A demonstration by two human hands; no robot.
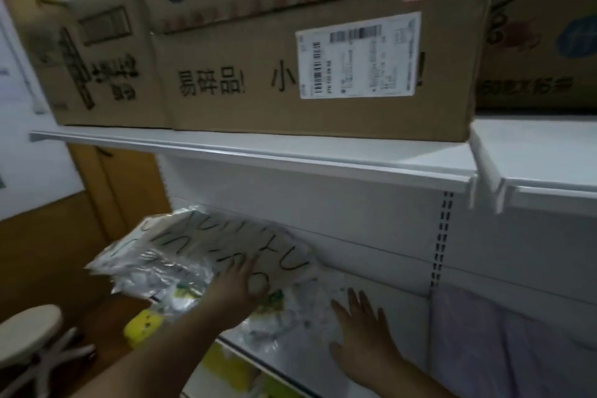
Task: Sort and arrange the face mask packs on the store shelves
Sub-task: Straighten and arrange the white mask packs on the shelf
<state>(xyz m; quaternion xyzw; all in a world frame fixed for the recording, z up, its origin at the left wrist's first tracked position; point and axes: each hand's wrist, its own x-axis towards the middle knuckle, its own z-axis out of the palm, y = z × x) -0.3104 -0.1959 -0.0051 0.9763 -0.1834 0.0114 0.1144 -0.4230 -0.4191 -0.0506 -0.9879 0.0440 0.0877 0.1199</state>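
Note:
A pile of clear plastic face mask packs (161, 271) lies on the left end of a white middle shelf (310, 362), partly hanging past its left edge. A cardboard sheet with handwritten letters (226, 245) lies on top of the pile. My left hand (239, 287) reaches up and presses on that sheet, fingers spread. My right hand (361, 329) lies flat with straight fingers on more clear packs (303, 310) at the middle of the shelf. The packs under the sheet are mostly hidden.
Large cardboard boxes (307, 74) fill the top shelf (290, 152) just overhead. A pale purple pack (484, 333) lies on the shelf to the right. Yellow items (142, 326) sit lower left, with a round stool (29, 333) on the floor. A perforated upright (442, 236) divides the bays.

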